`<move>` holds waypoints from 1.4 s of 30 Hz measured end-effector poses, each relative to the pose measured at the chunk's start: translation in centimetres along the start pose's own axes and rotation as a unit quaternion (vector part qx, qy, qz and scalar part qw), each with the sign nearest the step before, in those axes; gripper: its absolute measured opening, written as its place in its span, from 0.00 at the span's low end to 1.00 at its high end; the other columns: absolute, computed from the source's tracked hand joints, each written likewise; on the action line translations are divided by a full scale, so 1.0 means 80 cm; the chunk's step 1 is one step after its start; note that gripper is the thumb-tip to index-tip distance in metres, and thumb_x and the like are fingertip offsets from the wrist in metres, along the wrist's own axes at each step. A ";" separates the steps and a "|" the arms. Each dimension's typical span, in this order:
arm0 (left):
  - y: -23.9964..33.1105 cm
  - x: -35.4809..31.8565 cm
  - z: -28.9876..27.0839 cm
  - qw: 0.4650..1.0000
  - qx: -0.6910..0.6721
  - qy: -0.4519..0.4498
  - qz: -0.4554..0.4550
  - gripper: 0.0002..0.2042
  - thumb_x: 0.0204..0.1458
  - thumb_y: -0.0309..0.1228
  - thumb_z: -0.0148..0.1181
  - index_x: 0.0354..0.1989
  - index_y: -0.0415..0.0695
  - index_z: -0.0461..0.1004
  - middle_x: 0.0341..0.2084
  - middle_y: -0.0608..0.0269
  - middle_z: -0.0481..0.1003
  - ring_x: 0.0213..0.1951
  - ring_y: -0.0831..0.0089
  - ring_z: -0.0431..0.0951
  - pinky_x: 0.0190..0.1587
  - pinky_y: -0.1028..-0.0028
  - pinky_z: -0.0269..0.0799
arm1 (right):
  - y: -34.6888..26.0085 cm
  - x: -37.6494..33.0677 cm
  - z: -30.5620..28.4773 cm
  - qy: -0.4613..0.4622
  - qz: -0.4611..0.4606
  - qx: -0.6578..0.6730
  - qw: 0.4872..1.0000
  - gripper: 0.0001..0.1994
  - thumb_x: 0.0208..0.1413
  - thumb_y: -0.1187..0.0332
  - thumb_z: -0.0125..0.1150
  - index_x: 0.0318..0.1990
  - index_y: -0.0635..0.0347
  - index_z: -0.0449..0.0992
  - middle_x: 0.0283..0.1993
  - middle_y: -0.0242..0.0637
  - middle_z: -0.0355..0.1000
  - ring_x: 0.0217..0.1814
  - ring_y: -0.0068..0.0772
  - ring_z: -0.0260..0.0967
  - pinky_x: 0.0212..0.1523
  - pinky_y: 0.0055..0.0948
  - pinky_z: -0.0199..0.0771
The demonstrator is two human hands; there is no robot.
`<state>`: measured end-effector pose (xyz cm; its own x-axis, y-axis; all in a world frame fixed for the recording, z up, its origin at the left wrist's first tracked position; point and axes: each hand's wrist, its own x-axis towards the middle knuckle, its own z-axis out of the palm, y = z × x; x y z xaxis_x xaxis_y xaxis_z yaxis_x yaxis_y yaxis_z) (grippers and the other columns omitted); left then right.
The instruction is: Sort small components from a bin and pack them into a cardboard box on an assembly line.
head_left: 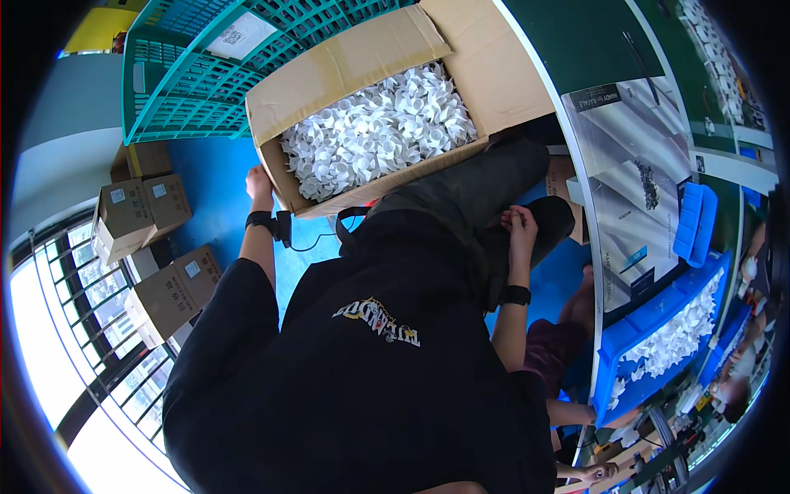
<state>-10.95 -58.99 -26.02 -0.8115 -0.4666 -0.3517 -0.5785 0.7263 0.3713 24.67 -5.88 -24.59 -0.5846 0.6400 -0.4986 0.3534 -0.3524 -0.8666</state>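
In front of my lap a brown cardboard box (pixel 399 176), its flaps folded out, is filled with small white plastic pieces (pixel 378 128) that have pointed, petal-like edges. My left hand (pixel 259 182) is closed at the box's left side, against the cardboard; its fingertips are partly hidden. My right hand (pixel 520 225) is off the box, above my right thigh. Its fingers are curled in toward the thumb, and whether something small lies between them does not show. Both wrists wear black bands, and a cable runs from the left one.
A teal plastic crate (pixel 185 74) stands beyond the box. Closed cartons (pixel 174 288) sit on the floor at left. Along my right runs a workbench with a printed sheet (pixel 629 181), a blue lid (pixel 696 224) and a blue bin (pixel 609 362) of white pieces. Other people's arms show at lower right.
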 end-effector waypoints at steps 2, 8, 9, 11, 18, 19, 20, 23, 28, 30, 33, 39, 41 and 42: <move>0.010 -0.015 0.000 0.991 -0.090 -0.090 -0.048 0.29 0.54 0.49 0.55 0.61 0.46 0.63 0.54 0.50 0.70 0.55 0.53 0.69 0.53 0.55 0.67 | 0.003 0.001 -0.002 0.003 0.004 -0.009 1.000 0.08 0.65 0.70 0.49 0.44 0.61 0.74 0.37 0.35 0.74 0.37 0.24 0.71 0.39 0.23 0.74; 0.077 -0.119 -0.055 0.976 -0.133 -0.164 0.052 0.32 0.52 0.48 0.60 0.61 0.43 0.62 0.50 0.59 0.72 0.50 0.66 0.74 0.49 0.64 0.70 | 0.005 0.005 -0.003 -0.005 -0.001 -0.042 0.999 0.08 0.65 0.70 0.49 0.44 0.61 0.74 0.37 0.35 0.74 0.37 0.23 0.71 0.40 0.23 0.74; 0.074 -0.119 -0.055 0.975 -0.097 -0.177 0.095 0.32 0.52 0.48 0.60 0.61 0.41 0.62 0.49 0.59 0.73 0.48 0.66 0.75 0.48 0.65 0.71 | 0.006 0.006 -0.003 -0.007 0.001 -0.043 0.999 0.08 0.65 0.70 0.49 0.44 0.61 0.74 0.37 0.35 0.74 0.37 0.23 0.71 0.40 0.23 0.74; 0.086 -0.127 -0.064 0.963 -0.125 -0.221 0.089 0.31 0.52 0.46 0.60 0.60 0.42 0.63 0.49 0.60 0.73 0.48 0.68 0.75 0.48 0.66 0.71 | 0.008 0.004 -0.005 -0.003 0.005 -0.043 0.999 0.08 0.65 0.70 0.49 0.44 0.61 0.74 0.37 0.35 0.74 0.38 0.23 0.71 0.40 0.23 0.74; 0.064 -0.102 -0.049 0.864 -0.313 -0.389 0.062 0.26 0.52 0.39 0.61 0.58 0.43 0.65 0.45 0.63 0.73 0.46 0.71 0.74 0.46 0.67 0.72 | 0.006 -0.001 -0.005 0.010 0.008 -0.046 0.999 0.08 0.64 0.70 0.49 0.44 0.61 0.74 0.37 0.35 0.74 0.37 0.23 0.71 0.40 0.23 0.74; 0.068 -0.107 -0.046 0.887 -0.285 -0.355 0.071 0.26 0.52 0.39 0.62 0.57 0.42 0.65 0.45 0.62 0.73 0.46 0.71 0.74 0.46 0.67 0.72 | 0.007 -0.001 -0.006 0.011 0.007 -0.049 0.999 0.08 0.64 0.71 0.49 0.44 0.61 0.74 0.37 0.35 0.74 0.37 0.23 0.71 0.40 0.23 0.74; 0.078 -0.115 -0.049 0.909 -0.255 -0.319 0.080 0.25 0.52 0.38 0.62 0.56 0.40 0.65 0.44 0.62 0.73 0.46 0.70 0.75 0.46 0.67 0.72 | 0.004 -0.002 -0.003 0.015 0.008 -0.049 0.999 0.08 0.64 0.71 0.49 0.44 0.61 0.74 0.37 0.35 0.74 0.37 0.23 0.71 0.40 0.23 0.74; 0.113 -0.140 -0.044 0.968 -0.112 -0.113 0.192 0.24 0.52 0.38 0.62 0.54 0.37 0.65 0.44 0.59 0.73 0.46 0.69 0.75 0.47 0.67 0.72 | -0.004 -0.005 0.001 0.018 0.008 -0.056 0.998 0.08 0.63 0.74 0.47 0.42 0.63 0.74 0.35 0.36 0.74 0.35 0.23 0.71 0.37 0.22 0.74; 0.165 -0.172 -0.029 0.937 -0.062 0.166 0.302 0.23 0.53 0.37 0.61 0.50 0.33 0.63 0.47 0.50 0.72 0.48 0.64 0.75 0.49 0.64 0.71 | -0.002 -0.005 0.003 0.022 -0.001 -0.053 0.998 0.08 0.63 0.75 0.47 0.42 0.63 0.74 0.35 0.36 0.74 0.34 0.23 0.71 0.37 0.22 0.74; 0.183 -0.169 -0.035 0.942 -0.156 0.125 0.270 0.23 0.54 0.37 0.61 0.49 0.32 0.63 0.48 0.48 0.71 0.49 0.62 0.74 0.50 0.63 0.71 | -0.001 -0.007 0.002 0.020 0.007 -0.064 0.998 0.08 0.64 0.72 0.48 0.43 0.62 0.74 0.36 0.35 0.74 0.36 0.23 0.71 0.39 0.23 0.74; 0.203 -0.144 -0.061 0.903 -0.297 0.157 0.268 0.24 0.55 0.38 0.62 0.51 0.32 0.63 0.50 0.48 0.70 0.52 0.61 0.73 0.51 0.64 0.71 | -0.001 -0.009 -0.001 0.025 0.005 -0.072 0.997 0.08 0.64 0.71 0.48 0.43 0.61 0.74 0.37 0.34 0.74 0.37 0.23 0.71 0.39 0.23 0.74; 0.241 -0.030 -0.085 0.897 -0.310 0.058 0.309 0.31 0.60 0.51 0.51 0.59 0.33 0.61 0.55 0.52 0.68 0.51 0.66 0.72 0.54 0.67 0.66 | 0.000 -0.006 0.000 0.023 -0.003 -0.074 0.997 0.08 0.64 0.72 0.48 0.43 0.62 0.74 0.36 0.34 0.74 0.36 0.23 0.71 0.39 0.23 0.74; 0.251 -0.007 -0.078 0.898 -0.320 -0.018 0.301 0.36 0.61 0.57 0.43 0.63 0.34 0.57 0.54 0.55 0.68 0.52 0.69 0.70 0.56 0.68 0.64 | 0.004 -0.007 -0.003 0.028 -0.012 -0.070 0.997 0.08 0.64 0.72 0.48 0.43 0.62 0.74 0.36 0.35 0.74 0.36 0.23 0.71 0.39 0.23 0.74; 0.252 0.003 -0.074 0.895 -0.323 -0.020 0.306 0.36 0.61 0.57 0.43 0.63 0.34 0.57 0.54 0.55 0.68 0.52 0.69 0.70 0.56 0.68 0.64 | 0.006 -0.008 -0.004 0.028 -0.016 -0.069 0.997 0.08 0.64 0.72 0.48 0.43 0.62 0.74 0.36 0.35 0.74 0.36 0.23 0.71 0.38 0.23 0.74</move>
<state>-23.30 -47.47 -13.52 -0.9967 -0.0522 0.0618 0.0366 0.3907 0.9198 25.42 -6.22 -24.67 -0.5564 0.6884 -0.4654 0.4346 -0.2363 -0.8691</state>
